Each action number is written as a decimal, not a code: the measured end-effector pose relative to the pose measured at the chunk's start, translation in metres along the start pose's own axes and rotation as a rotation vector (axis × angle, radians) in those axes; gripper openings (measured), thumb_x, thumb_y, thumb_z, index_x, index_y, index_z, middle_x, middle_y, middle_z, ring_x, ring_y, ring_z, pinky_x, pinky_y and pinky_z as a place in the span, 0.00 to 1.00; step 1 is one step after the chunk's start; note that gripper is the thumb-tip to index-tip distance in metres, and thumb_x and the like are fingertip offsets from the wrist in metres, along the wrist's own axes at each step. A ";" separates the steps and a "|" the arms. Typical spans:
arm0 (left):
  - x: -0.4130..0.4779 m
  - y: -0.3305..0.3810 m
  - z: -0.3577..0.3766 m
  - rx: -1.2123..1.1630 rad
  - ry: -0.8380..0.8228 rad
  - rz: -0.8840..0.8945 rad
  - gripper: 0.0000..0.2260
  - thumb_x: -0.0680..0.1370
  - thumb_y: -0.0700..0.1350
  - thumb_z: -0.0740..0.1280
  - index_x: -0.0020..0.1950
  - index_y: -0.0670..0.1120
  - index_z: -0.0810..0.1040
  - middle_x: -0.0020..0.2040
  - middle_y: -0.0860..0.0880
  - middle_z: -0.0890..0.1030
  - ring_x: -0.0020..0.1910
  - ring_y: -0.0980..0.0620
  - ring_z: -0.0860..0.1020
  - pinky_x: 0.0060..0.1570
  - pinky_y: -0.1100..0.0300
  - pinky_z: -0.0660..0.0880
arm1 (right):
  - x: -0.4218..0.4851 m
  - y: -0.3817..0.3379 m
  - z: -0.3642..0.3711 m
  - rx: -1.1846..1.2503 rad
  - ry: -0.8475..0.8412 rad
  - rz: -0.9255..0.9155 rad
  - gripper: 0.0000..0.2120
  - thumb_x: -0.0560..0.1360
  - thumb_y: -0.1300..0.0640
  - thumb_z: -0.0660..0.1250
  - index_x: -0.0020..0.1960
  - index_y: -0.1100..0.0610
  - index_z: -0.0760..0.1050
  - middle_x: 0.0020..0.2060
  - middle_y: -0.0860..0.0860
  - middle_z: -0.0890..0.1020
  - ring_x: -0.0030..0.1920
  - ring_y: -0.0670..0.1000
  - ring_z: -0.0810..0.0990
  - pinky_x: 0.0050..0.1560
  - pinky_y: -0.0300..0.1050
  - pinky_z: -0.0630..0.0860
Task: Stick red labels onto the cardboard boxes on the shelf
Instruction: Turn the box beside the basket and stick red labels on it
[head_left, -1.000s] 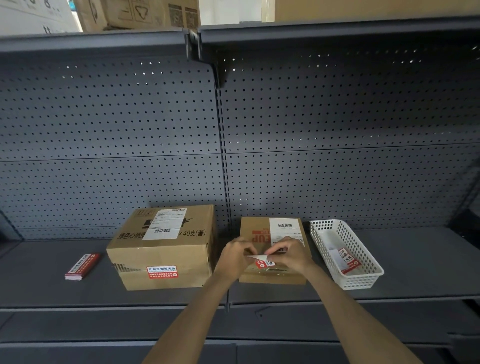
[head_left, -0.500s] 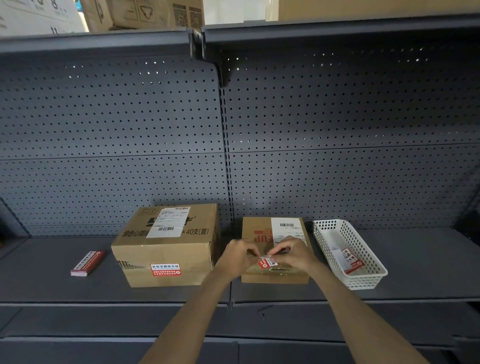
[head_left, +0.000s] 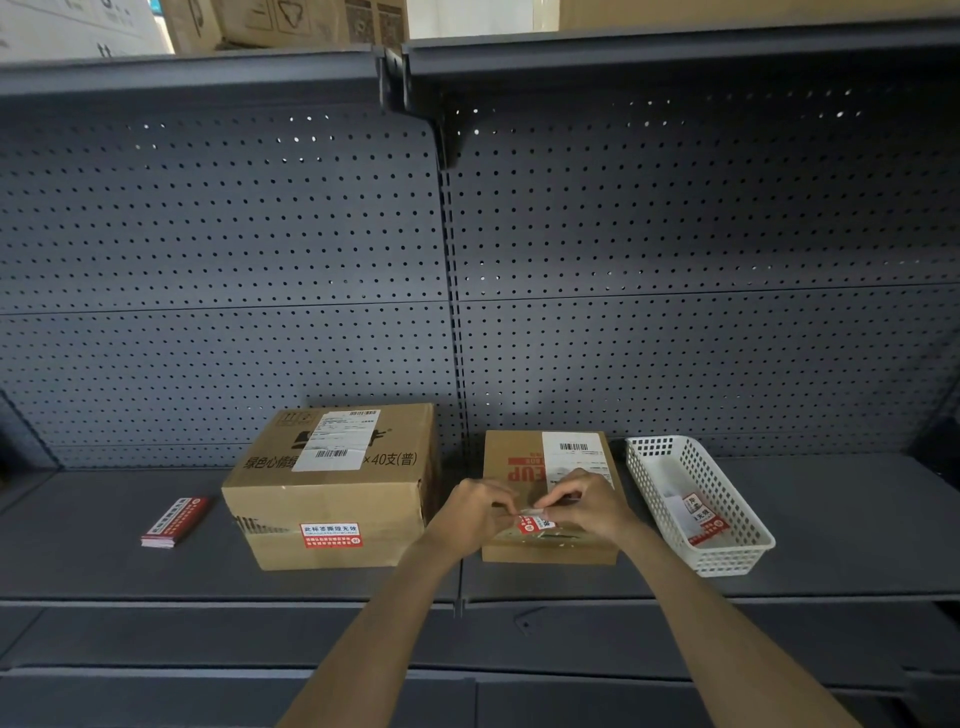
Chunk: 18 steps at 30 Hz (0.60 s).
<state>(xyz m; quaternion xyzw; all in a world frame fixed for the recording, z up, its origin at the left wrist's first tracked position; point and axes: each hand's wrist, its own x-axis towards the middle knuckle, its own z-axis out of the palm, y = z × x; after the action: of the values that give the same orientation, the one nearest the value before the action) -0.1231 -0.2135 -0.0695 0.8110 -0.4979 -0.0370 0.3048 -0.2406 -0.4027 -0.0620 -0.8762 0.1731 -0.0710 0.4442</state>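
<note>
Two cardboard boxes stand on the grey shelf (head_left: 831, 519). The larger left box (head_left: 332, 483) carries a red label (head_left: 330, 535) on its front face. Over the front of the smaller, flatter right box (head_left: 524, 457), my left hand (head_left: 475, 512) and my right hand (head_left: 587, 506) meet. Between their fingertips they pinch a small red label (head_left: 535, 524) with a pale backing strip, just above the box top. Most of that label is hidden by my fingers.
A white perforated basket (head_left: 727, 558) sits right of the small box, with red labels and paper inside. A stack of red labels (head_left: 174, 522) lies on the shelf to the far left. Pegboard backs the shelf; more cartons (head_left: 291, 23) stand on the shelf above.
Both hands have stayed together over the small box, and the red label has sunk slightly lower toward the box top. The view has shifted a little.
</note>
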 end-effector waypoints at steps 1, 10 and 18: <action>0.000 0.000 0.000 -0.002 -0.001 0.000 0.05 0.74 0.42 0.75 0.48 0.43 0.86 0.61 0.48 0.83 0.62 0.55 0.78 0.61 0.82 0.59 | 0.000 0.000 0.000 -0.006 0.000 0.003 0.09 0.66 0.54 0.81 0.42 0.43 0.86 0.48 0.45 0.80 0.52 0.46 0.78 0.56 0.43 0.75; -0.004 0.000 -0.001 -0.064 -0.016 -0.017 0.03 0.73 0.41 0.76 0.46 0.43 0.87 0.63 0.47 0.82 0.64 0.55 0.77 0.62 0.81 0.60 | -0.001 -0.001 0.001 -0.079 -0.010 -0.005 0.09 0.64 0.51 0.82 0.40 0.39 0.86 0.49 0.43 0.79 0.54 0.45 0.76 0.59 0.46 0.74; -0.001 0.006 -0.005 -0.088 0.006 -0.048 0.09 0.73 0.45 0.76 0.52 0.46 0.86 0.58 0.51 0.83 0.60 0.58 0.78 0.65 0.63 0.72 | -0.001 -0.003 0.000 -0.006 -0.002 0.011 0.09 0.64 0.54 0.82 0.41 0.45 0.86 0.49 0.46 0.80 0.53 0.47 0.78 0.58 0.44 0.75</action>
<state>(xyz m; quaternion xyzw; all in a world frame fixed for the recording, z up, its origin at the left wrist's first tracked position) -0.1263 -0.2124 -0.0628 0.8087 -0.4754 -0.0636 0.3405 -0.2409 -0.4007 -0.0590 -0.8766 0.1775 -0.0670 0.4422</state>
